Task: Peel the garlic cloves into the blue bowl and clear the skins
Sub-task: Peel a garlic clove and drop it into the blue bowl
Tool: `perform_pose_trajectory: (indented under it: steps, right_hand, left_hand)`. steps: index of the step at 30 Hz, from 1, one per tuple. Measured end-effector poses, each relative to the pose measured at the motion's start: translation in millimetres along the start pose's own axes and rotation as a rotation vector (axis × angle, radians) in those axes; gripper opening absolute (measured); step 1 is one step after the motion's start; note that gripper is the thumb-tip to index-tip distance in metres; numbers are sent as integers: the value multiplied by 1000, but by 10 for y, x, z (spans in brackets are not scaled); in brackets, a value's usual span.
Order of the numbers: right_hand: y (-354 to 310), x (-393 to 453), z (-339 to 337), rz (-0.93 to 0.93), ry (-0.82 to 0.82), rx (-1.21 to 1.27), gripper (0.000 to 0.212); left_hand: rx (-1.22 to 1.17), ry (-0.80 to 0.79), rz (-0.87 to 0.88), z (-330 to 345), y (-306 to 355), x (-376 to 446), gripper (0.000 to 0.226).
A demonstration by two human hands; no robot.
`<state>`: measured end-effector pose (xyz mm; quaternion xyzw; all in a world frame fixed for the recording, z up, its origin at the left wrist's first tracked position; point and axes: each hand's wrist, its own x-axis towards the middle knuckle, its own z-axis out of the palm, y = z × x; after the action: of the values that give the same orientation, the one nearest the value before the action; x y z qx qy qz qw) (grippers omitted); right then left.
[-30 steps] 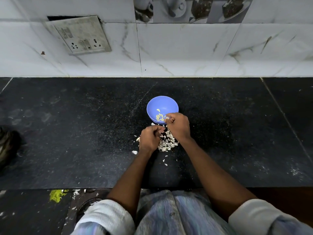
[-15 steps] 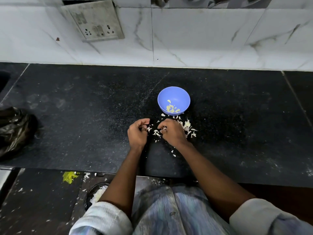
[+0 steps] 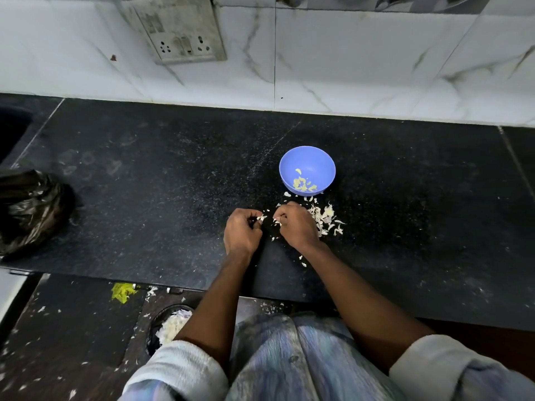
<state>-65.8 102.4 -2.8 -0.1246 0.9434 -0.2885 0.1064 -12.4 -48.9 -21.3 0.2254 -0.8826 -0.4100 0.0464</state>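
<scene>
Down by the feet, a bin [image 3: 170, 328] w/ pale skins sits under the counter [image 3: 144, 198] edge, prob. for sweeping scraps in. Above, left hand [image 3: 242, 230] & right hand [image 3: 295, 224] nearly meet, fingers curled, each pinching a pale garlic bit. Skins [image 3: 325, 219] heap just beside the right hand. Beyond, blue bowl [image 3: 318, 157] holds peeled cloves [image 3: 304, 183], close for dropping.

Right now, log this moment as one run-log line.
stage: peeling | left hand: pinches skin bit | right hand: pinches skin bit | bowl: holds cloves | skins: on counter
</scene>
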Motion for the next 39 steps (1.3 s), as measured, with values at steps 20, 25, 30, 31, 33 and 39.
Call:
perform_pose_trajectory:
  steps: [20,25,30,31,33,39]
  right_hand:
    - [264,66,-164,16,-34,201,26]
    - [243,41,-200,-8,-26,200,17]
    - [250,21,-212,77,18,276,29]
    - [245,26,-226,84,32,277,30]
    - [216,38,-238,64,36,258,27]
    - [117,6,-110,27,-22,213,22]
  left_hand:
    - [78,-90,117,156,16,77,39]
    - [26,-92,190,159,16,111,37]
    - [-112,-46,147,167,107,134,36]
    - [-143,-52,135,172,124,139,35]
    - [-183,-59,116,172,151,151,29]
    - [-431,-109,-31,187,189,138,19]
